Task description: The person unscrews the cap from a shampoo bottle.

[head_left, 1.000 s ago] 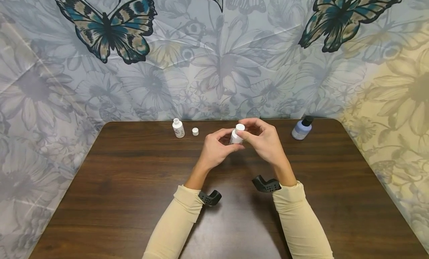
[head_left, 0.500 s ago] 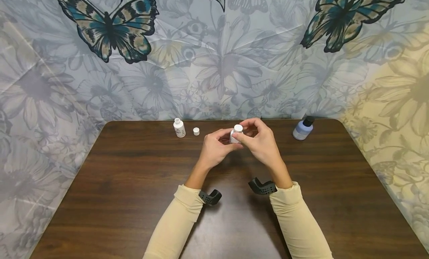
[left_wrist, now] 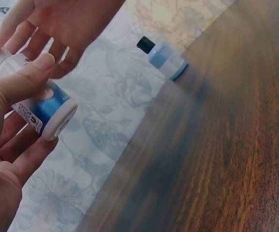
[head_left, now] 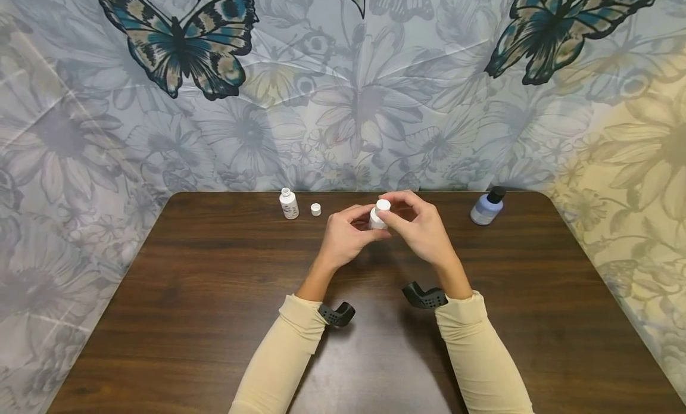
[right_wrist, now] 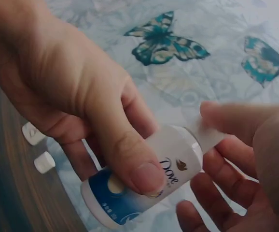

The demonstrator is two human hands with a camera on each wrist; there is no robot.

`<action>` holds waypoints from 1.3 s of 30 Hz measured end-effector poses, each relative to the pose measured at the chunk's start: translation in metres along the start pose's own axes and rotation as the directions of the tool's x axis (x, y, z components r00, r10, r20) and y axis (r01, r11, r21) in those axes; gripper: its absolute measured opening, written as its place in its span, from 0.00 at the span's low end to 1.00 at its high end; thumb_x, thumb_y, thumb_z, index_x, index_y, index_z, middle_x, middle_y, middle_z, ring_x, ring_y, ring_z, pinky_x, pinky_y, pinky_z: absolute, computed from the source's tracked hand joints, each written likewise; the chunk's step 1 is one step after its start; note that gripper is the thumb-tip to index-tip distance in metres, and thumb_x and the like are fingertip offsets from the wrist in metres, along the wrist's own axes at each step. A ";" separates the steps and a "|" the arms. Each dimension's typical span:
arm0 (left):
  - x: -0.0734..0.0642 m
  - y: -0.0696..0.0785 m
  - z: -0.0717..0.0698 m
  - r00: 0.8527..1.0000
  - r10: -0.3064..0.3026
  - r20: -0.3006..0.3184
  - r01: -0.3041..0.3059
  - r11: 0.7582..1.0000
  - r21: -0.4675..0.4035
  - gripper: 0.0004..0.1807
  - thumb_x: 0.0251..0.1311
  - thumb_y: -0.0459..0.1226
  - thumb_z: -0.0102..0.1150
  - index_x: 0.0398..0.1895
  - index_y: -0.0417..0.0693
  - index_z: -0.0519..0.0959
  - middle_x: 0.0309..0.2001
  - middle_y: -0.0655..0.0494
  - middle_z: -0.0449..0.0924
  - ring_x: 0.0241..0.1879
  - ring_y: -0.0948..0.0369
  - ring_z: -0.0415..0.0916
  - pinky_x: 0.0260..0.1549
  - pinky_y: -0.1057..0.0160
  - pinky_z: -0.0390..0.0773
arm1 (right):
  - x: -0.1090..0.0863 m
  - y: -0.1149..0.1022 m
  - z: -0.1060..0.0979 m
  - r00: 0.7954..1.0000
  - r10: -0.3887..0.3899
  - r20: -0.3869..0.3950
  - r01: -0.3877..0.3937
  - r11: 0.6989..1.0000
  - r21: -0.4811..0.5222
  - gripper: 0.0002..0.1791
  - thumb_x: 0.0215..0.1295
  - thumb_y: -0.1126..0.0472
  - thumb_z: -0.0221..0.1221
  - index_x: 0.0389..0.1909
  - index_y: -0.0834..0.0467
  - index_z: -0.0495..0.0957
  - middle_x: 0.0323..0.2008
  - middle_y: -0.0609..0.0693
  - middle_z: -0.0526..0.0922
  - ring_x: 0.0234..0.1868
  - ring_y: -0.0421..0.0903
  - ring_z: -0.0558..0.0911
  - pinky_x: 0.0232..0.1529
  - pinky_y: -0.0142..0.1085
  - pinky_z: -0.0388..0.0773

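My left hand [head_left: 345,238] grips a small white Dove bottle [right_wrist: 175,157] by its body, thumb across the front. Its blue lower label [left_wrist: 56,107] shows in the left wrist view. My right hand [head_left: 423,229] pinches the white cap [head_left: 383,205] on the bottle's neck between thumb and fingers; in the right wrist view, its thumb is blurred over the cap. Held above the back of the table, the bottle stands nearly upright in the head view. To its left are another small white bottle [head_left: 289,204], without a cap, and a loose white cap [head_left: 315,209].
A lilac-blue bottle with a black cap [head_left: 486,207] stands at the back right of the dark wooden table [head_left: 177,295]. Directly behind the table's back edge hangs a butterfly-patterned cloth [head_left: 343,104]. Both wrists carry black camera mounts [head_left: 337,314].
My right hand and wrist swung slightly left and then back right, turning at the cap. My left hand has kept its grip on the bottle, nearly still.
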State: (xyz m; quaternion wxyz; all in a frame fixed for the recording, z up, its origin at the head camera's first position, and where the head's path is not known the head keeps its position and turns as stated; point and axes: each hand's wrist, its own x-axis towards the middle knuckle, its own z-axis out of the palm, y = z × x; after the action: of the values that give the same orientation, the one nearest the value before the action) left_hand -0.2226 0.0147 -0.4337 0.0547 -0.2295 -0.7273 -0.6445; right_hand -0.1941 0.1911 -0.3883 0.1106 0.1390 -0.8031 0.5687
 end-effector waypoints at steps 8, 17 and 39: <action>0.000 -0.002 0.002 1.000 0.000 0.000 0.000 1.000 -0.019 0.27 0.44 0.33 0.82 0.52 0.42 0.86 0.46 0.45 0.88 0.43 0.58 0.87 0.45 0.66 0.88 | -0.001 -0.003 0.002 0.999 0.047 -0.021 -0.047 0.999 -0.011 0.21 0.65 0.58 0.70 0.57 0.57 0.79 0.47 0.52 0.82 0.42 0.43 0.82 0.41 0.29 0.81; 0.000 -0.002 0.003 1.000 -0.015 -0.004 0.015 1.000 0.009 0.24 0.43 0.36 0.84 0.47 0.48 0.89 0.44 0.49 0.89 0.44 0.60 0.87 0.47 0.66 0.87 | -0.001 -0.010 0.014 0.986 0.080 -0.149 -0.085 0.996 -0.030 0.20 0.61 0.54 0.73 0.47 0.61 0.80 0.38 0.54 0.83 0.34 0.40 0.82 0.33 0.26 0.81; -0.001 -0.003 0.002 1.000 -0.016 0.007 0.016 1.000 -0.011 0.27 0.44 0.35 0.83 0.52 0.44 0.87 0.42 0.46 0.87 0.44 0.56 0.88 0.45 0.66 0.88 | -0.002 -0.010 0.002 0.996 0.065 -0.062 -0.070 0.995 -0.066 0.15 0.66 0.57 0.68 0.49 0.59 0.81 0.41 0.53 0.83 0.35 0.40 0.81 0.35 0.27 0.78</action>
State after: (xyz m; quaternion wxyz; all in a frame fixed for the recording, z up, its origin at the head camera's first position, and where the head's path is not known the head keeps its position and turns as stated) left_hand -0.2223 0.0160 -0.4369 0.0457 -0.2264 -0.7256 -0.6482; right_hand -0.1892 0.1864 -0.3808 0.1201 0.0908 -0.8226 0.5483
